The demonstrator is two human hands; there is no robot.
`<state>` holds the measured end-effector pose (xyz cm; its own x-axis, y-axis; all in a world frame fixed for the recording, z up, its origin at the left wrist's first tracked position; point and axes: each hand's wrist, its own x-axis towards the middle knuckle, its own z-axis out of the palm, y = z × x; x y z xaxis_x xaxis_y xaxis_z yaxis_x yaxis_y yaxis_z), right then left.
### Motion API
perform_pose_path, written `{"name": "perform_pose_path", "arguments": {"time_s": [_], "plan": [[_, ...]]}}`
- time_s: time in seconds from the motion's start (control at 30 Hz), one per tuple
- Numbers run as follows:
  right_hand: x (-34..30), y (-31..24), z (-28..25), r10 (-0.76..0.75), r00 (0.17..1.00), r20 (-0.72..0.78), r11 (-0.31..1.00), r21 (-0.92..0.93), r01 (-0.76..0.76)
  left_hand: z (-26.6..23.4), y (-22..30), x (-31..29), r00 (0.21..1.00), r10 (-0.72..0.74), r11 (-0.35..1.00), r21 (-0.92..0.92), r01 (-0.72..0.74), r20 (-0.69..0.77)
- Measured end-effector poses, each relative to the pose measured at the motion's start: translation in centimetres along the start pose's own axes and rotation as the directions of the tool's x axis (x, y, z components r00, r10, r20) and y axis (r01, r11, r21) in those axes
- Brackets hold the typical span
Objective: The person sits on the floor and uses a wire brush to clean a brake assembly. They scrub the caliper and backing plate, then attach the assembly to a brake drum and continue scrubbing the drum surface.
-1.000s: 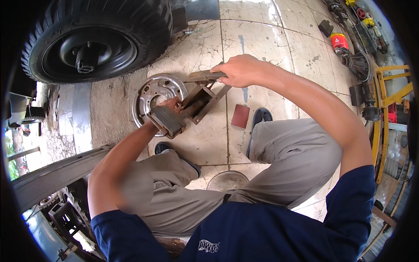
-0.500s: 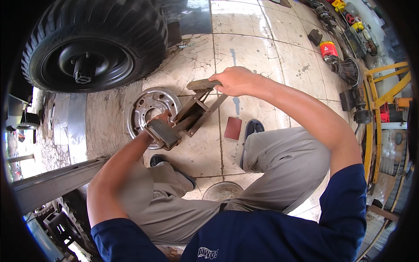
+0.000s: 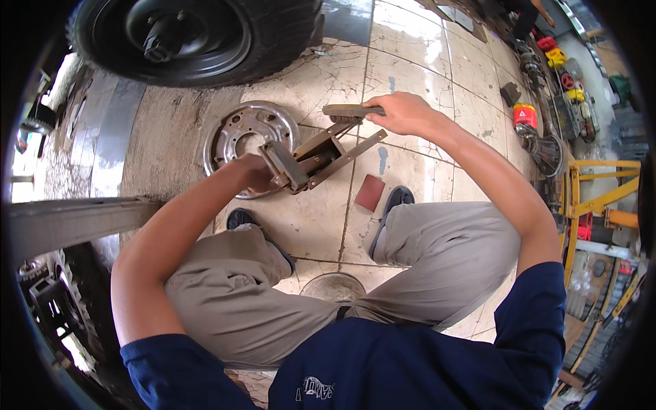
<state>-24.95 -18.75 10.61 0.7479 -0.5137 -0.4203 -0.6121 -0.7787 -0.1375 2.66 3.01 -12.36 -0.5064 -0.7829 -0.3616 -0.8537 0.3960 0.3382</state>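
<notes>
My left hand [image 3: 256, 172] is closed round one end of a worn brown metal bracket [image 3: 320, 162], a frame with long side bars and a block-like end. Raised over the floor, the bracket slants up to the right. In my right hand [image 3: 404, 113] is a brush [image 3: 348, 111] with a flat wooden back, gripped at its right end. Its dark bristles face down at the upper part of the bracket; whether they touch cannot be told. Behind my left hand lies a round silvery metal plate [image 3: 223, 147] with a centre hole. A dark red sheet [image 3: 370, 192], like sandpaper, lies on the tiles.
A large black tyre on its rim [image 3: 277, 51] stands at the far left. To the right are a red and yellow can [image 3: 524, 115], axle parts [image 3: 547, 154] and a yellow metal frame [image 3: 598, 201]. A grey beam [image 3: 82, 222] juts in at left. Another person's arm [image 3: 543, 12] shows far right.
The view has shifted, moving the tyre up and right in the picture. The bracket and brush have also moved rightward in view, and the bracket is tilted slightly differently. Both hands keep their holds.
</notes>
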Motion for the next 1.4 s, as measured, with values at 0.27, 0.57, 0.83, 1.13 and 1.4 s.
{"name": "perform_pose_path", "arguments": {"time_s": [0.27, 0.57, 0.83, 1.13, 1.4], "plan": [[0.0, 3.6, 1.7, -0.004, 0.999, 0.048, 0.985, 0.171, -0.004, -4.2, 1.5, -0.5, 0.991, 0.120, 0.993, -0.001, -0.120, 0.054], [-0.9, 5.3, 2.8, -0.042, 0.980, 0.193, 0.968, 0.251, -0.008, -10.2, 6.4, -1.3, 0.973, -0.005, 0.202, -0.953, 0.225, 0.229], [-0.6, 5.0, 2.8, -0.049, 0.975, 0.215, 0.973, 0.229, -0.002, -9.5, 5.8, -1.5, 0.984, 0.138, 0.782, -0.597, -0.179, -0.113], [-0.3, 5.8, 4.3, -0.051, 0.985, 0.166, 0.987, 0.158, 0.024, -7.4, 6.0, -1.3, 0.979, 0.127, 0.520, -0.830, -0.202, -0.159], [-0.4, 5.9, 4.3, -0.027, 0.992, 0.123, 0.994, 0.105, 0.014, -8.0, 6.0, 0.5, 0.939, 0.298, 0.954, 0.016, -0.300, -0.172]]}}
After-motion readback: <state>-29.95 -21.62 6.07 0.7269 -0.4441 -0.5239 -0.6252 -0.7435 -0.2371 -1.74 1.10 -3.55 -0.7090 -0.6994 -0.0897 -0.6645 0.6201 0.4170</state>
